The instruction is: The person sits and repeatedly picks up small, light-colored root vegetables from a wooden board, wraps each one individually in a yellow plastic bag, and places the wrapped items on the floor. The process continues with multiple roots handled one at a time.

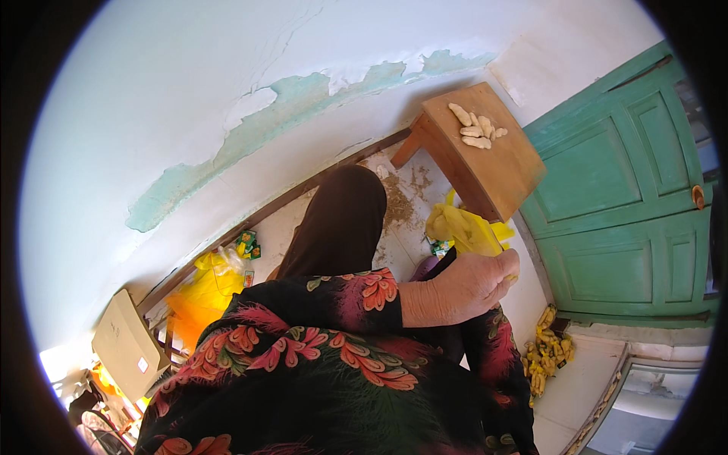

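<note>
My left hand (463, 287) reaches across my body, its fingers closed on the gathered end of a yellow mesh bag (463, 230). The bag hangs beyond the hand, beside a wooden stool; its contents cannot be made out. My right sleeve (495, 364) runs up behind the left hand, which hides the right hand. On the stool's top (512, 176) lie several pale, knobbly ginger-like roots (478, 128).
Brown debris (398, 202) litters the tiled floor past my knee (347, 210). Yellow bags (213, 287) and green labels (247, 244) lie left, near a cardboard box (128, 344). Filled mesh bags (549, 347) are heaped below a green door (603, 244). A peeling wall (273, 108) runs ahead.
</note>
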